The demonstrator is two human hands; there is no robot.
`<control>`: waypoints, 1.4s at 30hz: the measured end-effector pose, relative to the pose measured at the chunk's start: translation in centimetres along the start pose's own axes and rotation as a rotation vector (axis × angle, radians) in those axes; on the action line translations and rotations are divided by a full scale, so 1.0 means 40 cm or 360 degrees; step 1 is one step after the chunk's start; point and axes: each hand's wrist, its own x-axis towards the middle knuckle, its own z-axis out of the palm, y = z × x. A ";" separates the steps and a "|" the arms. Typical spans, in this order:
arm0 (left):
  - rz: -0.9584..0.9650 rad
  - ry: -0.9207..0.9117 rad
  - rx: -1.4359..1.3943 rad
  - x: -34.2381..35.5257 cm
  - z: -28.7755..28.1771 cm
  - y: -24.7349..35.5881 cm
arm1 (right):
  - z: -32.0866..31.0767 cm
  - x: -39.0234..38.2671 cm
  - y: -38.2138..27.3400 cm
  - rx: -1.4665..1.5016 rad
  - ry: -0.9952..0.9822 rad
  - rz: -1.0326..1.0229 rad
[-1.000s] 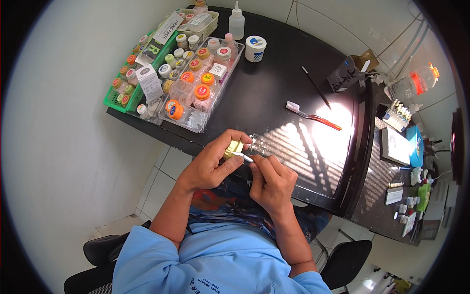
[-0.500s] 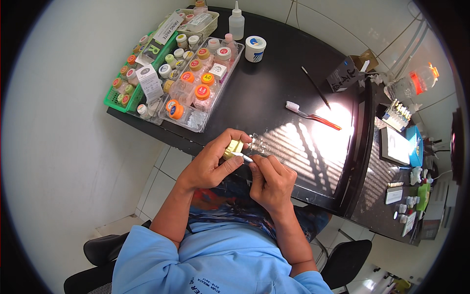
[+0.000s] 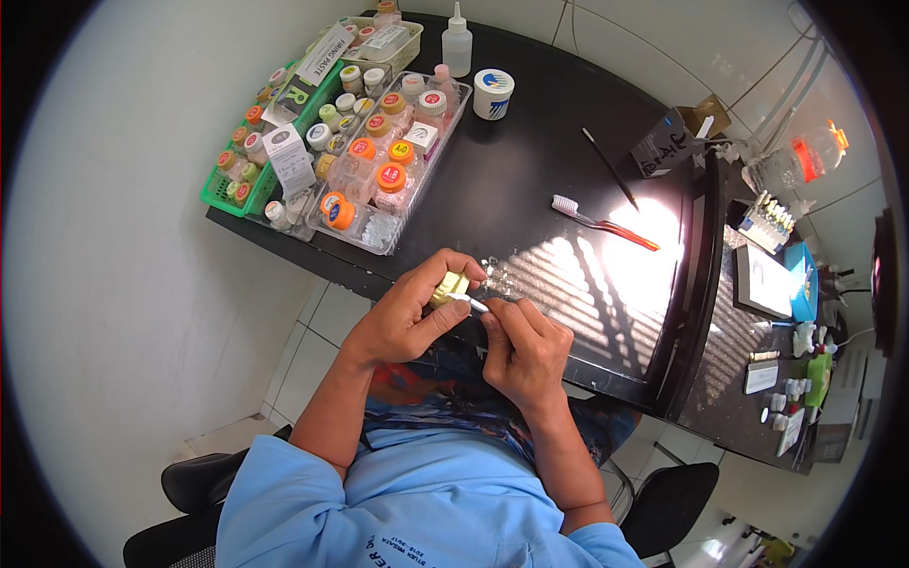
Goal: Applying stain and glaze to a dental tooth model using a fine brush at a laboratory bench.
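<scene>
My left hand (image 3: 409, 310) is wrapped round a small pale yellow block (image 3: 449, 287), which looks like a piece of dental stone; the fingers hide much of it. In my right hand (image 3: 530, 352) is a carving knife (image 3: 471, 303), pinched between thumb and fingers. Its pale blade lies against the near side of the block, beside my left thumb. Both hands are close together over the front edge of the black table (image 3: 511, 170). Pale shavings (image 3: 494, 276) lie scattered on the tabletop just beyond the block.
A clear tray (image 3: 390, 248) of lidded jars and a green basket (image 3: 227, 204) stand at the left. Farther back are a dropper bottle (image 3: 456, 47) and a white tub (image 3: 493, 95). A toothbrush (image 3: 606, 224) and thin brush (image 3: 611, 168) lie right, near a dark box (image 3: 663, 147).
Almost nothing differs. Both hands keep their hold on the block and the knife, with at most a very slight shift of the fingers.
</scene>
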 end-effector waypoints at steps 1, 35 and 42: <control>0.0000 -0.0001 -0.0001 0.000 0.002 -0.002 | 0.000 -0.001 0.001 0.0002 0.0010 -0.0005; 0.0059 0.0127 0.0047 -0.008 0.017 -0.051 | 0.004 -0.002 0.001 -0.0018 0.0009 -0.0023; 0.0086 0.0128 0.0086 -0.005 0.017 -0.051 | 0.003 -0.001 0.000 -0.0028 0.0005 -0.0026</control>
